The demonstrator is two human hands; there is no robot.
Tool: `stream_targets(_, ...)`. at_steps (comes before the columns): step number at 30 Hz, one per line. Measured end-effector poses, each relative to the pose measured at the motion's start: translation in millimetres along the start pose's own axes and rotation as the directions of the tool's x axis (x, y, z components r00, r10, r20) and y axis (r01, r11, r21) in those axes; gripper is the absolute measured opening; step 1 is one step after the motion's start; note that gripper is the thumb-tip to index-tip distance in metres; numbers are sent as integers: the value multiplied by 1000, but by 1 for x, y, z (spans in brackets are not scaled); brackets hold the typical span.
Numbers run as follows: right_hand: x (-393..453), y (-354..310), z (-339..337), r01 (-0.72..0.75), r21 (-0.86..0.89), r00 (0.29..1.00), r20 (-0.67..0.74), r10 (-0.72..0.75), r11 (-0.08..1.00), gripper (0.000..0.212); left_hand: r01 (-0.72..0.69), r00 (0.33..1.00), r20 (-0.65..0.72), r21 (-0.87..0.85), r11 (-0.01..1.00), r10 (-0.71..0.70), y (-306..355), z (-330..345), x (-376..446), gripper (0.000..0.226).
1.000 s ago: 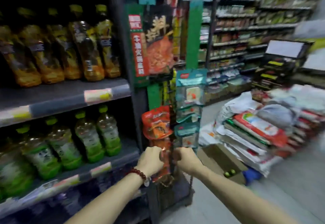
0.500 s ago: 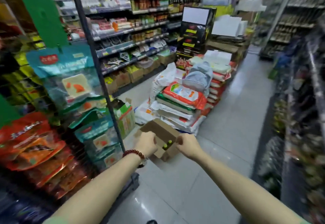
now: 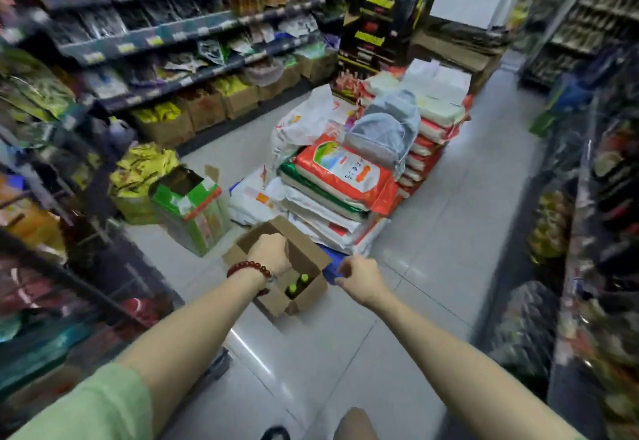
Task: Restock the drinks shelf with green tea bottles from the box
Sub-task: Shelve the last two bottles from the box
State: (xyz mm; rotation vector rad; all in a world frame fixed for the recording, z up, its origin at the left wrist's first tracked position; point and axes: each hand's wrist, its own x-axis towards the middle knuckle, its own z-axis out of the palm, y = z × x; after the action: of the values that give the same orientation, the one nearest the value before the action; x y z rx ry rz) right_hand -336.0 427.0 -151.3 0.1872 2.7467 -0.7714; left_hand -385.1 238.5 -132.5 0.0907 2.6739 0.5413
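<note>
An open brown cardboard box (image 3: 304, 296) stands on the tiled aisle floor ahead of me. Two green bottle caps (image 3: 298, 283) show inside it at its near corner. My left hand (image 3: 271, 253), with a red bead bracelet at the wrist, hangs above the box with fingers curled into a fist and nothing in it. My right hand (image 3: 358, 275) is just right of the box, fingers loosely curled, holding nothing. The drinks shelf is out of view.
A pile of rice sacks (image 3: 345, 176) lies right behind the box. A green and orange carton (image 3: 193, 211) stands to its left. Stocked shelves (image 3: 179, 35) line the left side and a rack (image 3: 594, 232) runs along the right. Tiled floor (image 3: 442, 218) lies between.
My view swung from the drinks shelf round to the aisle floor. The box has come closer, and both empty hands now reach out over and beside it.
</note>
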Motion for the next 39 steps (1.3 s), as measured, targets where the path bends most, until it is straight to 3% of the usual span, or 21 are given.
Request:
stream_targets(9, 190, 33, -29, 140, -109, 973, 201, -116, 984, 10, 197, 980, 1, -151, 969, -199, 10, 12, 134, 6)
stream_targets(15, 294, 53, 3, 257, -116, 922, 327, -208, 959, 11, 360, 928, 19, -308, 881, -372, -10, 66, 196, 14)
stream_targets(19, 344, 72, 61, 301, -88, 878, 414, -240, 950, 12, 426, 896, 51, -386, 819, -442, -38, 121, 239, 27)
stream_targets(21, 364, 88, 102, 273, -49, 878, 420, -228, 961, 23, 436, 889, 57, -413, 799, -455, -56, 157, 263, 29)
stream_targets(27, 408, 155, 242, 208, 20, 876, 441, -195, 978, 26, 428, 888, 74, -494, 757, -454, -109, 283, 323, 30)
stream_targets(32, 430, 203, 333, 205, 40, 870, 451, -200, 978, 27, 377, 886, -22, -545, 749, -462, -144, 380, 351, 18)
stream_targets(39, 453, 240, 407, 243, 1, 875, 432, -219, 970, 37, 299, 908, -91, -544, 784, -410, -168, 464, 380, 30)
